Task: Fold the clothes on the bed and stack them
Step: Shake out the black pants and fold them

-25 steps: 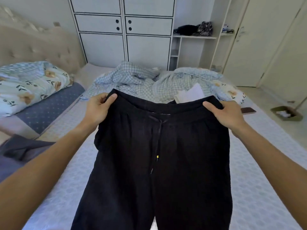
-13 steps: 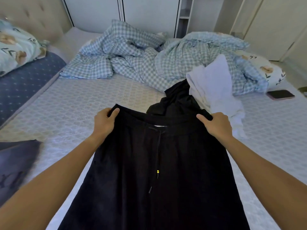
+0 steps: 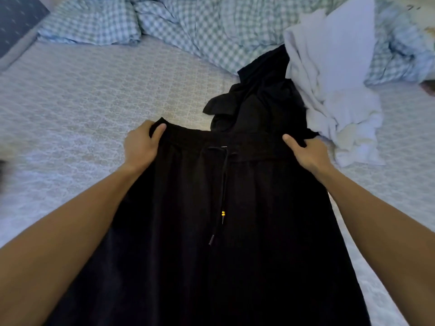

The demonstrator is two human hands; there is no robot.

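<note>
Upper left of frame: checked duvet [image 3: 131, 22] crumpled on bed [image 3: 70, 95]. Left hand [image 3: 141, 147] left of centre, fingers curled over left corner of black trousers [image 3: 211, 231] waistband, thumb on top. Trousers fill centre and bottom, drawstring [image 3: 223, 184] hanging down middle. Right hand [image 3: 306, 154] grips right waistband corner, thumb on top. Above: crumpled black garment [image 3: 263, 90]. Upper right: white garment [image 3: 334, 78], touching black one.

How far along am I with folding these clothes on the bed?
Early on: no folded stack shows. In hand: the left hand and right hand grip the waistband of the black pants, spread unfolded. Left: a crumpled black garment and white garment lie beyond on the bed.
</note>
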